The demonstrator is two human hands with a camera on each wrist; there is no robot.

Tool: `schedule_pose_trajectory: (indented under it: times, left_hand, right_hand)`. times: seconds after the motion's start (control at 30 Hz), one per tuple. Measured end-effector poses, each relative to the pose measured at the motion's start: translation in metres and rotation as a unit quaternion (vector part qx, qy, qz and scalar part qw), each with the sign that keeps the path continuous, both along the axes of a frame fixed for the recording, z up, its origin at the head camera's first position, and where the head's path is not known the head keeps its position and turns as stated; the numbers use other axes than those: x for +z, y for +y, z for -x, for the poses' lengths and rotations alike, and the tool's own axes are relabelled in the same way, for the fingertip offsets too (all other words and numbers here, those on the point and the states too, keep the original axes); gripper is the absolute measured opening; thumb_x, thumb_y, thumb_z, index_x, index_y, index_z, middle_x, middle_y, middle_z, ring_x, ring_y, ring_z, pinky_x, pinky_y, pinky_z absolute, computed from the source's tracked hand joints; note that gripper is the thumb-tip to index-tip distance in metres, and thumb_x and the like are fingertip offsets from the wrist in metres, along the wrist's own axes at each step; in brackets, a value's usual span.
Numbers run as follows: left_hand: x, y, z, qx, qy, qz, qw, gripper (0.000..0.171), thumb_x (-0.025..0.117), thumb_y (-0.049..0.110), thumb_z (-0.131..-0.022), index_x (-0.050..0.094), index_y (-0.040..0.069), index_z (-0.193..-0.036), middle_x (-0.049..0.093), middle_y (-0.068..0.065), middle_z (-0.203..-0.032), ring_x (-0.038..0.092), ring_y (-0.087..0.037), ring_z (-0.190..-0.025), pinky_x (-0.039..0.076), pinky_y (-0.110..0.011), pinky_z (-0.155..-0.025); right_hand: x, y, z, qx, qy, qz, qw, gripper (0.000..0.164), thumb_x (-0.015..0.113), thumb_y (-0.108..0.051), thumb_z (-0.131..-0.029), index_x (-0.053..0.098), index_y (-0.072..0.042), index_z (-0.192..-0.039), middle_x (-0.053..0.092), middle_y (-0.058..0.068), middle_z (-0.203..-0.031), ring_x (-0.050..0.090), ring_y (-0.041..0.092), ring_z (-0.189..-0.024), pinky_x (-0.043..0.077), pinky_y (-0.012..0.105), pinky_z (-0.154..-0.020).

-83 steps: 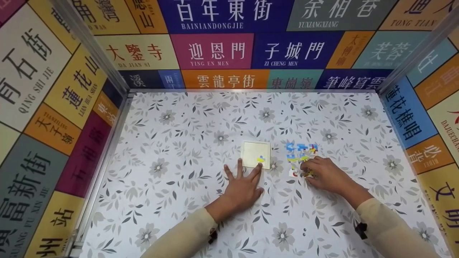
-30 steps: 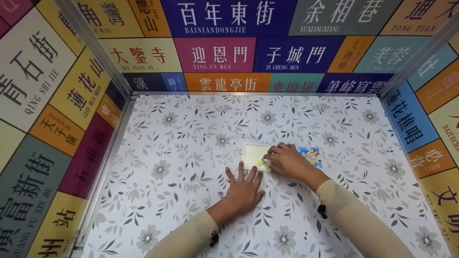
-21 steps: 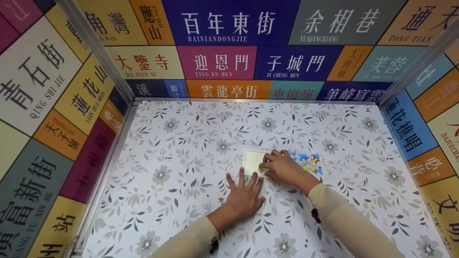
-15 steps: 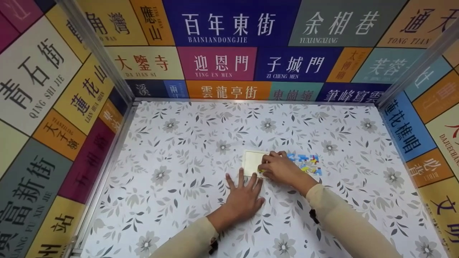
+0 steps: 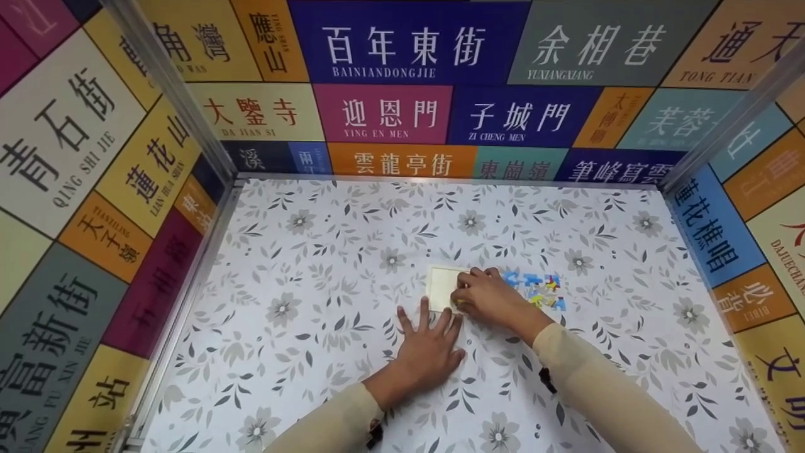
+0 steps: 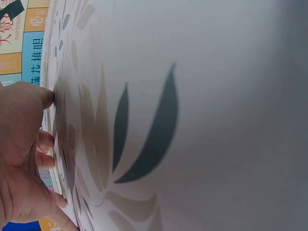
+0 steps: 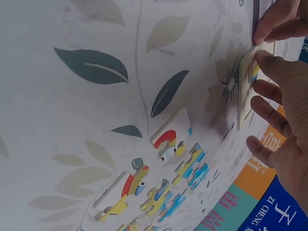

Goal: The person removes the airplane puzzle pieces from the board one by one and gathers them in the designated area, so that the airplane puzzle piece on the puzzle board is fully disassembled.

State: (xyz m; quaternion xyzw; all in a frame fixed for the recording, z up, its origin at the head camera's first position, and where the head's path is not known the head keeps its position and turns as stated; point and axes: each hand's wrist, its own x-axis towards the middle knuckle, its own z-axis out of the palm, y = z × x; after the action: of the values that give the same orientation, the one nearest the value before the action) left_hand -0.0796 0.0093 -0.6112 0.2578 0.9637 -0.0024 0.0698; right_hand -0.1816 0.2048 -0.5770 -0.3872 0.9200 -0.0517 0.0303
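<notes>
A small cream puzzle tray (image 5: 442,282) lies on the flowered tabletop. My left hand (image 5: 427,349) rests palm down with fingers spread, fingertips at the tray's near edge. In the right wrist view its fingers (image 7: 279,21) touch the tray's corner. My right hand (image 5: 494,299) reaches over the tray's right side, thumb and fingers bent around a yellow and blue puzzle piece (image 7: 255,72) that sits inside the rim. The fingers cover most of that piece. To the right lie several loose jigsaw pieces (image 5: 550,301), blue, yellow, red and white, partly hidden by my right hand.
The white tabletop (image 5: 339,377) carries a grey leaf and flower print. Panels with large Chinese lettering form a back wall (image 5: 402,44) and side walls. A metal rail (image 5: 182,314) runs along the left edge.
My right hand has come left from the loose pieces to the tray, and has settled slightly further left and lower over it. My left hand stays at the tray's near edge.
</notes>
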Motion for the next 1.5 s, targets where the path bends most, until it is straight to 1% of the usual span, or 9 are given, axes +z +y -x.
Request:
schedule_pose_trajectory:
  times: [0.23,0.47,0.63,0.8,1.03,1.23,1.27,1.37,1.5]
  left_hand:
    - [-0.001,-0.002,0.000,-0.003,0.003,0.001,1.0000,0.070,0.038,0.062,-0.114,0.038,0.025,-0.174,0.037,-0.002,-0.181,0.024,-0.057,-0.166,0.029,-0.092,-0.115]
    - [-0.002,-0.002,0.000,-0.003,0.003,0.000,1.0000,0.069,0.040,0.062,-0.115,0.038,0.026,-0.174,0.037,-0.001,-0.180,0.024,-0.054,-0.167,0.031,-0.090,-0.115]
    - [-0.002,0.000,0.000,-0.003,0.002,0.000,1.0000,0.070,0.039,0.062,-0.114,0.039,0.026,-0.174,0.039,-0.001,-0.180,0.024,-0.055,-0.167,0.031,-0.090,-0.115]
    - [-0.003,0.000,-0.001,-0.001,-0.003,0.001,1.0000,0.070,0.038,0.063,-0.115,0.038,0.026,-0.174,0.037,-0.001,-0.181,0.023,-0.056,-0.167,0.029,-0.091,-0.116]
    - [-0.004,0.000,-0.001,-0.003,-0.003,-0.005,1.0000,0.069,0.038,0.062,-0.115,0.038,0.025,-0.174,0.038,-0.001,-0.180,0.023,-0.056,-0.167,0.029,-0.091,-0.116]
    - [-0.006,0.000,0.000,-0.007,0.000,-0.004,1.0000,0.070,0.037,0.063,-0.115,0.037,0.026,-0.174,0.037,-0.001,-0.181,0.024,-0.057,-0.167,0.029,-0.092,-0.115]
    - [-0.006,-0.001,0.000,-0.008,-0.002,-0.005,1.0000,0.070,0.037,0.063,-0.115,0.036,0.026,-0.175,0.035,-0.001,-0.182,0.023,-0.057,-0.167,0.028,-0.092,-0.116]
    - [-0.005,-0.004,0.000,-0.009,-0.005,-0.003,0.9999,0.072,0.036,0.065,-0.115,0.033,0.026,-0.176,0.032,-0.001,-0.183,0.021,-0.055,-0.168,0.027,-0.090,-0.117]
    - [-0.005,-0.009,0.001,-0.008,-0.011,0.000,0.9999,0.075,0.035,0.068,-0.114,0.029,0.028,-0.177,0.028,-0.001,-0.185,0.019,-0.052,-0.170,0.026,-0.088,-0.121]
  right_hand:
    - [-0.002,-0.001,0.001,-0.003,-0.007,0.008,1.000,0.013,0.079,-0.024,-0.102,0.084,-0.025,-0.114,0.070,0.004,-0.117,0.062,0.028,-0.104,0.052,0.058,-0.094]
    - [-0.003,0.002,0.001,-0.008,-0.014,0.031,0.999,0.013,0.078,-0.020,-0.103,0.084,-0.023,-0.114,0.069,0.004,-0.116,0.060,0.028,-0.100,0.051,0.056,-0.089]
    - [-0.003,0.003,0.003,-0.031,-0.039,0.019,0.999,0.016,0.075,-0.021,-0.106,0.084,-0.022,-0.119,0.069,0.006,-0.122,0.063,0.030,-0.109,0.052,0.060,-0.096]
    - [-0.001,0.002,0.003,-0.038,-0.064,0.001,0.997,0.019,0.075,-0.025,-0.106,0.083,-0.021,-0.124,0.068,0.007,-0.128,0.063,0.032,-0.116,0.051,0.062,-0.101]
    - [-0.002,0.000,0.005,-0.051,-0.072,0.011,0.996,0.020,0.079,-0.023,-0.104,0.081,-0.018,-0.123,0.068,0.010,-0.124,0.063,0.033,-0.116,0.052,0.064,-0.102]
    - [-0.002,0.004,0.007,-0.045,-0.064,0.050,0.996,0.024,0.084,-0.022,-0.096,0.081,-0.017,-0.120,0.066,0.010,-0.117,0.060,0.032,-0.108,0.050,0.060,-0.095]
    - [-0.001,0.006,0.007,-0.040,-0.055,0.057,0.996,0.025,0.084,-0.021,-0.095,0.081,-0.017,-0.120,0.066,0.010,-0.116,0.060,0.032,-0.107,0.051,0.060,-0.094]
    - [0.004,0.015,0.007,-0.029,-0.039,0.077,0.996,0.026,0.085,-0.020,-0.094,0.081,-0.015,-0.120,0.065,0.010,-0.114,0.059,0.032,-0.104,0.051,0.060,-0.091]
    - [0.010,0.033,0.003,-0.031,-0.020,0.091,0.995,0.027,0.087,-0.020,-0.093,0.081,-0.014,-0.120,0.065,0.010,-0.114,0.061,0.032,-0.103,0.052,0.061,-0.091]
